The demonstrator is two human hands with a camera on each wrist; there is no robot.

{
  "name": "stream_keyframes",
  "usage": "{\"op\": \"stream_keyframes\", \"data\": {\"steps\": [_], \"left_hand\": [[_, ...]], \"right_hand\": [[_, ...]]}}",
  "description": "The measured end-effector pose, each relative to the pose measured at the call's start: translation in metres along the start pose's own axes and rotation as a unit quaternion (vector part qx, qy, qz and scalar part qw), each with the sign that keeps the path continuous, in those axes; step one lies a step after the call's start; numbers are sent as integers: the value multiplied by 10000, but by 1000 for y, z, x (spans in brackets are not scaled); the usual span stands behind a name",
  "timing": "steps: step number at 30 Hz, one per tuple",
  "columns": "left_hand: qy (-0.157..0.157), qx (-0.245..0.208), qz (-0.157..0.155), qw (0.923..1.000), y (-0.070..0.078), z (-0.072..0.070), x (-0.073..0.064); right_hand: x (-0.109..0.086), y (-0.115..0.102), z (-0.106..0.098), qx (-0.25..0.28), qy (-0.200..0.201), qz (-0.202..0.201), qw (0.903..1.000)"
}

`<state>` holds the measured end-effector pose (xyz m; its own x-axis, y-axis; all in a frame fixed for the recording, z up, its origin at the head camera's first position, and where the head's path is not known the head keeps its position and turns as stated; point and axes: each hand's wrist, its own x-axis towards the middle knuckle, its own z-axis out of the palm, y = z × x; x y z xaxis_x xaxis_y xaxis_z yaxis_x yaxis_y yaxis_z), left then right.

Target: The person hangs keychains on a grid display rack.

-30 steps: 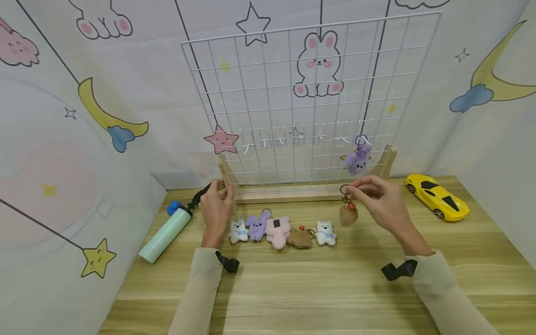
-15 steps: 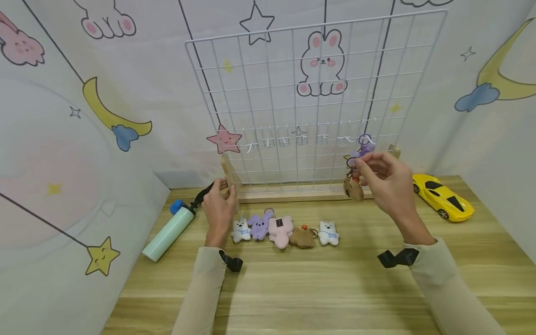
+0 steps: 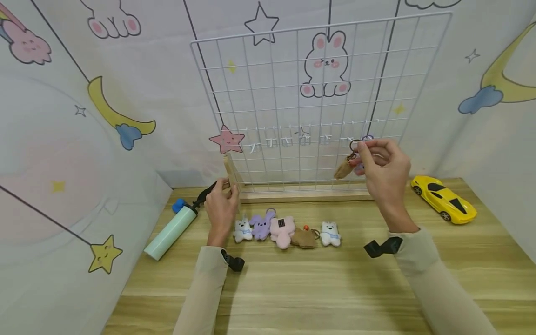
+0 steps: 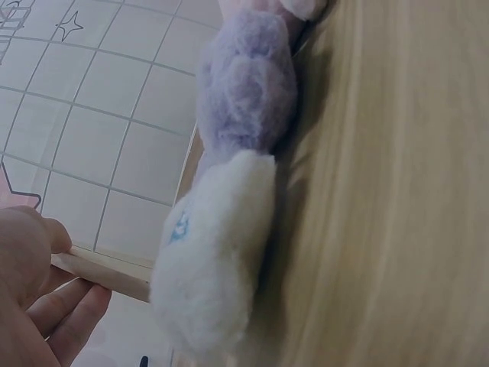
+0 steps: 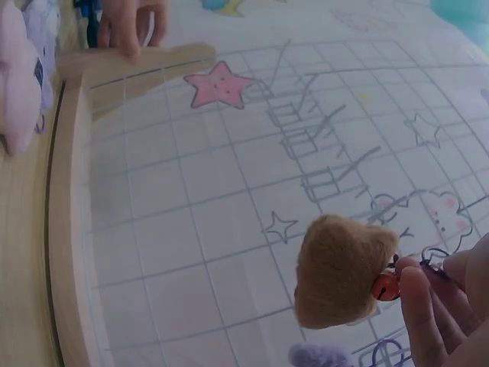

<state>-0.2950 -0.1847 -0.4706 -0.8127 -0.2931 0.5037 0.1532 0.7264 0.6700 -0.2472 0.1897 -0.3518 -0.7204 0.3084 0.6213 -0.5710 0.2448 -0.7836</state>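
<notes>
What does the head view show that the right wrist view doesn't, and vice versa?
Only the head view shows the yellow car and right sleeve. Only the right wrist view makes out the slot in the red bell on the brown plush. Both show that plush, the left hand, right hand, grid and pink star.

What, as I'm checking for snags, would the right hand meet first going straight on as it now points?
Likely the white hook on the wire grid, just left of the key ring in the right hand; depth is unclear.
</notes>
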Motion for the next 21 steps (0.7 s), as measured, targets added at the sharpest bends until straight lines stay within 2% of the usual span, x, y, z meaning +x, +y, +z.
{"op": "stream_keyframes", "data": {"steps": [6,15,21], "left_hand": [[-72,16,-50,10000,1,0,-1],[36,-7,24,10000,1,2,-1],[60,5,56,10000,0,2,-1]], "right_hand": [[-1,7,2,-134,-13,120,9998],[-1,13,-2,-198,-149,66,9997],[-9,14,-9,-476,-202,129,9986]]}}
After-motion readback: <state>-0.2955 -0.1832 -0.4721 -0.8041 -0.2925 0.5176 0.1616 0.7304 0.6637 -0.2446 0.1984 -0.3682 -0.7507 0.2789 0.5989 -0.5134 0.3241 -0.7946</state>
